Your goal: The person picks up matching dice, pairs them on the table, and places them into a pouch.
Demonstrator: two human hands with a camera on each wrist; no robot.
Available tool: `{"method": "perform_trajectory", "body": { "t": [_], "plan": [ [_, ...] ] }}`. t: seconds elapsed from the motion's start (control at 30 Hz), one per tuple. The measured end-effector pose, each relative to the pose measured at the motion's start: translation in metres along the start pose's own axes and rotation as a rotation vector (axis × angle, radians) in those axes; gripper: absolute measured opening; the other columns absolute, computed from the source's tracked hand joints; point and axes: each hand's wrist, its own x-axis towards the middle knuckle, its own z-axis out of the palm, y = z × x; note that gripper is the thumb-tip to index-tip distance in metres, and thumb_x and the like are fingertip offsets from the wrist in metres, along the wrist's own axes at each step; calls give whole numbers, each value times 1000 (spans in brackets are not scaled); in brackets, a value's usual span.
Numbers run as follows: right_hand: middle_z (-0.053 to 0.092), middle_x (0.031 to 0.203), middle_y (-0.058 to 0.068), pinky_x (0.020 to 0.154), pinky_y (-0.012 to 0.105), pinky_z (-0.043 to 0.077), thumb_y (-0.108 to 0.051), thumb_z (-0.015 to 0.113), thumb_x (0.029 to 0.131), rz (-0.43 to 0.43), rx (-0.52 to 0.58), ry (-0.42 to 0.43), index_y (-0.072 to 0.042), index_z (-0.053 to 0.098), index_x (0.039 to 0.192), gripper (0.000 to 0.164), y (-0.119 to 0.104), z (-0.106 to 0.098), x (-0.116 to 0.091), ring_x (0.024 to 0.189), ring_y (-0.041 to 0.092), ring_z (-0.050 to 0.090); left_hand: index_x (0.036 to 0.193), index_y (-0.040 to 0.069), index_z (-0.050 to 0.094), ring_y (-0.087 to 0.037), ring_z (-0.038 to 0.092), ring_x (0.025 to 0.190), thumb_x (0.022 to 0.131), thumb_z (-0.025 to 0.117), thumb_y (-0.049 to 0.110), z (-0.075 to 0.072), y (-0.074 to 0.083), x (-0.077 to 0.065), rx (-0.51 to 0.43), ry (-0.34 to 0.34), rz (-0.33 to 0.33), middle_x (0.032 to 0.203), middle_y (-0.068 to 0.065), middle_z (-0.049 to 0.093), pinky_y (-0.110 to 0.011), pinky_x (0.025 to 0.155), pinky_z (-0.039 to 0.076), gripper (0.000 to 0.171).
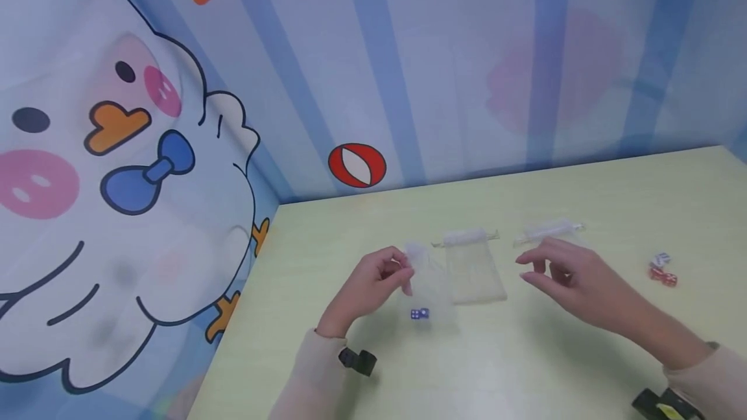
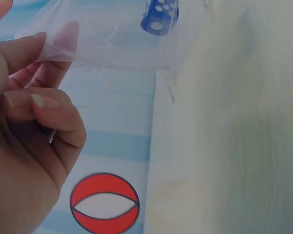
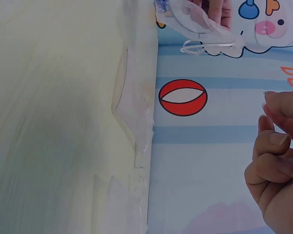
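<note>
My left hand [image 1: 373, 280] pinches the top edge of a sheer white drawstring bag [image 1: 436, 287] between thumb and fingers, and the bag hangs down from it. Blue dice [image 1: 419, 314] with white pips sit low inside, showing through the mesh; one blue die [image 2: 159, 18] is large in the left wrist view. A loop of the bag's cord [image 3: 200, 47] sticks out in the right wrist view. Held up to the right of the bag, my right hand [image 1: 574, 280] has loosely bent fingers, thumb near the index fingertip, with nothing visible between them.
A second sheer bag [image 1: 475, 274] lies flat behind the held one, its top gathered. Partly behind my right hand lies a third bag [image 1: 548, 230]. Red dice [image 1: 663, 275] and white dice [image 1: 661, 259] cluster on the table's right. A printed wall [image 1: 455, 83] borders the table's back.
</note>
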Motion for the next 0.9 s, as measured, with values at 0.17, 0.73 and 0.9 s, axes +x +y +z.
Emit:
{"method": "perform_trajectory", "body": {
  "t": [0.17, 0.73, 0.9],
  "plan": [
    [48, 76, -14, 45, 12, 33, 3, 71, 72, 6, -7, 14, -17, 63, 97, 33, 6, -6, -10, 50, 0, 39, 96, 21, 56, -26, 52, 63, 88, 56, 40, -6, -21, 11, 27, 40, -86, 70, 1, 64, -32, 58, 39, 21],
    [46, 74, -9, 44, 16, 35, -6, 74, 73, 160, -124, 17, -14, 61, 103, 33, 28, -29, -33, 54, 1, 45, 101, 19, 58, -20, 53, 80, 87, 56, 42, -13, -61, 41, 172, 190, -437, 80, 2, 62, -33, 70, 42, 27],
    [48, 72, -9, 44, 18, 36, -9, 72, 76, 238, -188, 6, -11, 61, 104, 30, 45, -41, -51, 54, 2, 45, 118, 19, 54, -19, 53, 83, 85, 59, 42, -7, -61, 43, 252, 197, -450, 95, 1, 58, -35, 73, 46, 41]
  ]
}}
